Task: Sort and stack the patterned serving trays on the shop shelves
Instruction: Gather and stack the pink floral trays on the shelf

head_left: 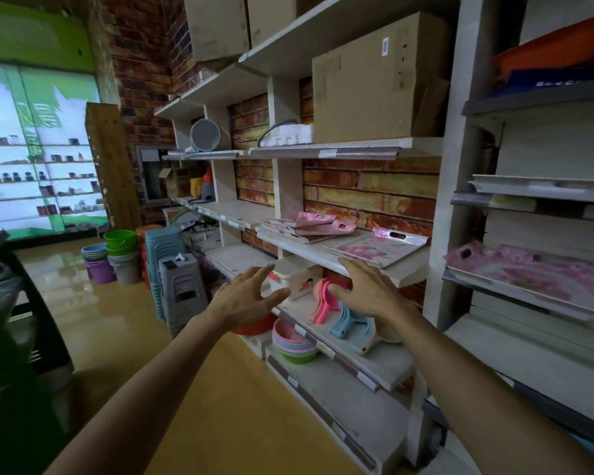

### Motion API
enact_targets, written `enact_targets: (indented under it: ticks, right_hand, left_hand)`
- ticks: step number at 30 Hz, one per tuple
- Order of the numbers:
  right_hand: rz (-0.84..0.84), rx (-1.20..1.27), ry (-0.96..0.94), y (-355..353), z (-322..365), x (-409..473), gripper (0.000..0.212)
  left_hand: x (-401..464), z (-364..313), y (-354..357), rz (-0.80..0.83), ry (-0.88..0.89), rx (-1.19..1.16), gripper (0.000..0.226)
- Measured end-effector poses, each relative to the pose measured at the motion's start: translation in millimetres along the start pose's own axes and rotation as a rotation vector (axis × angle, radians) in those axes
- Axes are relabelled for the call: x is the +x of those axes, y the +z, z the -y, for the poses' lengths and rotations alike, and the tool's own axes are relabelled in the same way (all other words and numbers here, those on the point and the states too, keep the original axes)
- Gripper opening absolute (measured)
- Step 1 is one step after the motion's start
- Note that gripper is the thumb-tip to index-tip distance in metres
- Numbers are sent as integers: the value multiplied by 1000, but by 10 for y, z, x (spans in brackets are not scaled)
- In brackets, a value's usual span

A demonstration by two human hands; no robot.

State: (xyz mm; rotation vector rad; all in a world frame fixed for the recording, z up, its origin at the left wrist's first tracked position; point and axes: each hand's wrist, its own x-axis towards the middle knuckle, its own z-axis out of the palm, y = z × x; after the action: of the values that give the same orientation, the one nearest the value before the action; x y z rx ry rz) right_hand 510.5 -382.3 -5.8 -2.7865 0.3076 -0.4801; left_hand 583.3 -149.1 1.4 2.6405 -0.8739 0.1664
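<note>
Both hands are spread wide and empty: left hand [246, 299] at 7 o'clock, right hand [371, 291] just below the pink patterned tray [379, 248], lying flat at 1 o'clock, long axis running left-right along the shelf [405, 274].

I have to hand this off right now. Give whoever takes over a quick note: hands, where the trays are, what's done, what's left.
Left hand: open, empty, raised in front of the shelves.
Right hand: open, empty, fingers at the front edge of the tray shelf.
Trays: small pink stack at the left of that shelf; single pink tray lying flat at its right; another pink tray in the next bay to the right.
Done: a partial stack only.
Left: probably gather the loose trays onto matching stacks.
</note>
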Motion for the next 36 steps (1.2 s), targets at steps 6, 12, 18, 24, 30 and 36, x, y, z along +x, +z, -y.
enact_targets:
  ticks: [6, 12, 18, 24, 30, 36]
  right_hand:
    - [14, 11, 2, 315, -99, 729, 70]
    - [8, -11, 7, 705, -155, 1614, 71]
    - [-21, -2, 34, 1025, -110, 2602, 68]
    - [-46, -18, 60, 1260, -96, 3484, 71]
    - [-70, -23, 92, 1446, -231, 4248, 71]
    - [-109, 27, 129, 1748, -458, 5091, 70]
  left_hand:
    - [681, 368, 146, 1, -19, -57, 75]
    - [1545, 830, 329, -7, -7, -67, 76]
    - [2531, 1374, 394, -11, 39, -58, 76]
    - [3415, 1902, 418, -6, 75, -66, 75]
    - [4215, 2273, 541, -31, 112, -116, 75]
    - [5017, 2562, 768, -64, 175, -186, 76]
